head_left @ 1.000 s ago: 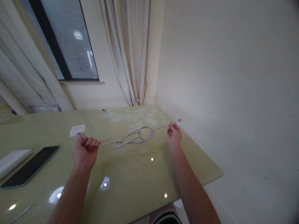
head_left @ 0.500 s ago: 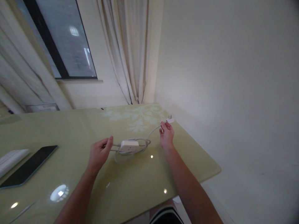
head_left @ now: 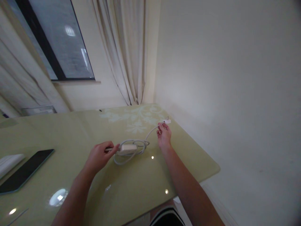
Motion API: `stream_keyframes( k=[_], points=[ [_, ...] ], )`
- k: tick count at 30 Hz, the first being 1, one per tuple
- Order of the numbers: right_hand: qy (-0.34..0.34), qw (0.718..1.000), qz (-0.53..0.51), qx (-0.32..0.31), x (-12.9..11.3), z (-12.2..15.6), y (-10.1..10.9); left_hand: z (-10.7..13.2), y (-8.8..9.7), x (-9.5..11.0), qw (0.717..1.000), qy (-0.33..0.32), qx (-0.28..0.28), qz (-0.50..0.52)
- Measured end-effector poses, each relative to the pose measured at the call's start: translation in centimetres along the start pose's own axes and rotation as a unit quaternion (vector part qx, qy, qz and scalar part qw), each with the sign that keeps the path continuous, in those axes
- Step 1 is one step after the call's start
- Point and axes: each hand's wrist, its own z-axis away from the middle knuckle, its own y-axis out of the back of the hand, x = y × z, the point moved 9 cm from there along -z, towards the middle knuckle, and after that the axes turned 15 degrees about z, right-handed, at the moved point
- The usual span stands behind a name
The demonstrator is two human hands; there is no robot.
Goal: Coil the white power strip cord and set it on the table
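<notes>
While the left hand (head_left: 99, 155) is curled around the looped cord (head_left: 146, 143) beside a white box (head_left: 128, 148), just below-left of the frame's centre, the right hand (head_left: 164, 137) pinches the cord's end by the plug (head_left: 167, 121), above the table (head_left: 195, 160).

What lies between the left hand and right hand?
The head view shows a white block and loops of pale cable between the left hand and right hand; one cable stretch runs from the loops to the right hand.
</notes>
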Motion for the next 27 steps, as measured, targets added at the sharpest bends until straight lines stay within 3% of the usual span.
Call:
stream_keyframes(
  k=[3, 5, 8, 11, 16, 19, 22, 27],
  points=[
    [0.013, 1.000, -0.015, 0.013, -0.9, 0.4, 0.2, 0.6, 1.0, 1.3, 0.993, -0.047, 0.110, -0.017],
    [0.024, 0.999, -0.032, -0.005, -1.7, 0.9, -0.2, 1.0, 1.0, 2.2, 0.986, -0.078, 0.148, -0.003],
    [0.026, 0.993, -0.087, -0.074, -2.6, 2.2, -1.7, 1.0, 0.7, 2.2, 0.985, -0.077, 0.143, 0.051],
    [0.007, 0.981, -0.122, -0.151, -2.9, 3.7, -3.6, 0.4, 1.0, 0.6, 0.987, -0.018, 0.129, 0.097],
    [-0.001, 0.974, -0.069, -0.218, -1.8, 5.7, -5.9, -0.2, 0.2, -2.8, 0.990, 0.082, 0.047, 0.106],
    [-0.006, 0.973, -0.020, -0.229, -0.5, 6.9, -6.8, 0.0, -1.7, -4.3, 0.990, 0.122, -0.063, 0.038],
    [-0.015, 0.971, 0.068, -0.228, 0.8, 8.2, -7.3, 0.2, -3.2, -4.8, 0.980, 0.114, -0.157, -0.050],
    [0.011, 0.957, 0.196, -0.213, 0.9, 9.1, -7.0, 0.5, -4.0, -4.3, 0.967, 0.080, -0.223, -0.094]
  ],
)
